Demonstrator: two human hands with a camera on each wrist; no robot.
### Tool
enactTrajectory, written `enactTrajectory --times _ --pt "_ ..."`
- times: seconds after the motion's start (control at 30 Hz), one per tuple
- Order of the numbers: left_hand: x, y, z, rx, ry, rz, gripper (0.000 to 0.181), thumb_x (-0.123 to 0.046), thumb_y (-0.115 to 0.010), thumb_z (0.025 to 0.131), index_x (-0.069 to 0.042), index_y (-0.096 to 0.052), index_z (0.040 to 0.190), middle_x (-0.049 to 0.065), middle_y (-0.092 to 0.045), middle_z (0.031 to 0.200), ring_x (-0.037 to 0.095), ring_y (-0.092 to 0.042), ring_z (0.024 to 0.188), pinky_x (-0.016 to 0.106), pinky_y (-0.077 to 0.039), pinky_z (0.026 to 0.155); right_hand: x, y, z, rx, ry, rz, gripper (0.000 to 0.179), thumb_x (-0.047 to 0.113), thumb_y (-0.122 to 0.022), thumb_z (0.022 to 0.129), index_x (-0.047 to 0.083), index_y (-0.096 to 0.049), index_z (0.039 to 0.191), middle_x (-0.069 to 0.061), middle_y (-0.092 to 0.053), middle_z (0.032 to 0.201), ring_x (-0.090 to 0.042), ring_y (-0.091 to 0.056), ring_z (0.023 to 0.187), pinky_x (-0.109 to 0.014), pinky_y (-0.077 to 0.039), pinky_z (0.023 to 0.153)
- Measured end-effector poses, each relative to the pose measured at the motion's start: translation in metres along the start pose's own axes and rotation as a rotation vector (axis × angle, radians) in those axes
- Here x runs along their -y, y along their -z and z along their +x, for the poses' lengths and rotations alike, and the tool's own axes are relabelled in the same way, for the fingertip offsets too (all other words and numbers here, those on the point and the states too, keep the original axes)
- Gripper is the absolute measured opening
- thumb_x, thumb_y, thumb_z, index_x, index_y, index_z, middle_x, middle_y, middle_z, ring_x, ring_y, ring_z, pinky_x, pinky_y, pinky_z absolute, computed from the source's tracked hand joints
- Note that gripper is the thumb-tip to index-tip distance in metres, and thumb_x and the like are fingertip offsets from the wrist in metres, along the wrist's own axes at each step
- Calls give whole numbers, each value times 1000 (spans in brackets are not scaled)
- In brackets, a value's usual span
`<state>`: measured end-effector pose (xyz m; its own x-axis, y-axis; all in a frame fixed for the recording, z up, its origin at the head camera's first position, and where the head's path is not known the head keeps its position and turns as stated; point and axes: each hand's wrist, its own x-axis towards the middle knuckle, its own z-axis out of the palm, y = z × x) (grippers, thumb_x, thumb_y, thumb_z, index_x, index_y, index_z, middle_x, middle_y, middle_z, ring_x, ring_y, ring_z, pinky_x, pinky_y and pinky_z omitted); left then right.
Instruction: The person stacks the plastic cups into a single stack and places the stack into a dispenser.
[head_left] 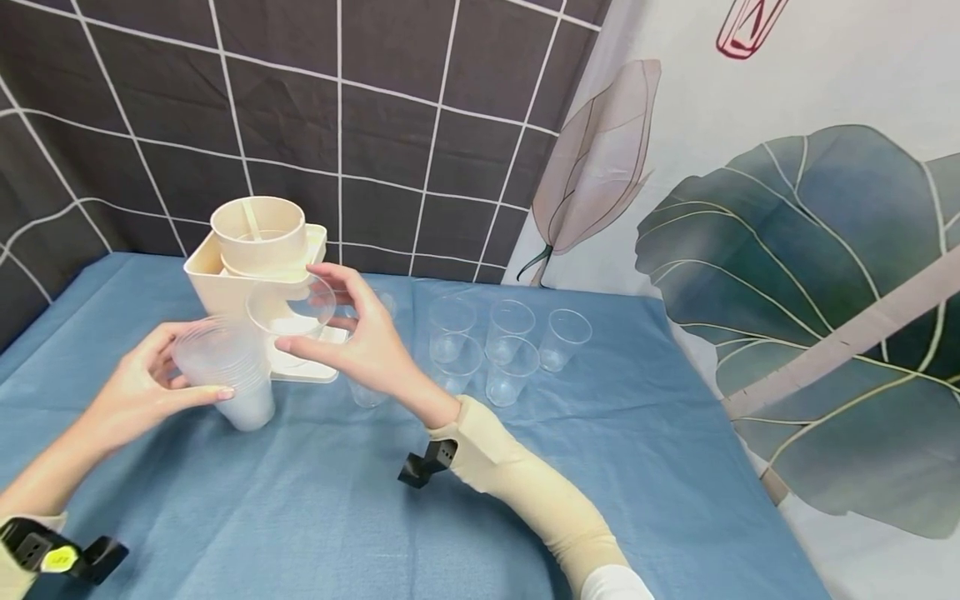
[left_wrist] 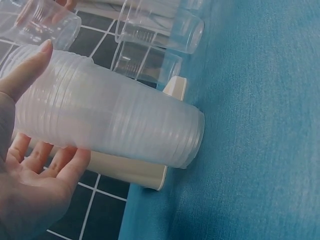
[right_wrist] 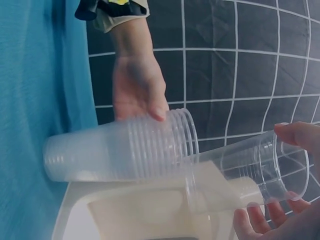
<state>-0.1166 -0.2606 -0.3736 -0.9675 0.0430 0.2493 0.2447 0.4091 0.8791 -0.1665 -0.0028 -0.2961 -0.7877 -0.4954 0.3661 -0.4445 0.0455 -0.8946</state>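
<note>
A left hand (right_wrist: 137, 92) reaches down from the top of the frame, its thumb laid over a stack of nested translucent plastic cups (right_wrist: 100, 152) that lies sideways across the left and centre, rims toward the right. At the lower right, a right hand (right_wrist: 295, 222), partly cut off by the edge, holds a single clear cup (right_wrist: 235, 165) by its rim end, thumb above and fingers below; its other end overlaps the stack's rims. A cream-coloured container (right_wrist: 142, 212) fills the bottom centre. Blue cloth (right_wrist: 30, 100) covers the left side; behind, a dark wall (right_wrist: 210, 75) carries white grid lines. A pale cuff (right_wrist: 122, 21) and black device (right_wrist: 89, 9) show at upper left.
</note>
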Motion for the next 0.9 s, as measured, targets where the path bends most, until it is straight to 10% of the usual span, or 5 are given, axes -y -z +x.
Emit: enactTrajectory --times 0.9 --pt "0 1 0 11 -12 14 74 6 -78 73 -33 -44 126 -24 -44 124 -14 -47 103 -3 -42 79 21 -17 15 -10 24 34 69 9 -76 79 19 -41 137 -3 -50 128 1 -52 109 -15 -51 90"
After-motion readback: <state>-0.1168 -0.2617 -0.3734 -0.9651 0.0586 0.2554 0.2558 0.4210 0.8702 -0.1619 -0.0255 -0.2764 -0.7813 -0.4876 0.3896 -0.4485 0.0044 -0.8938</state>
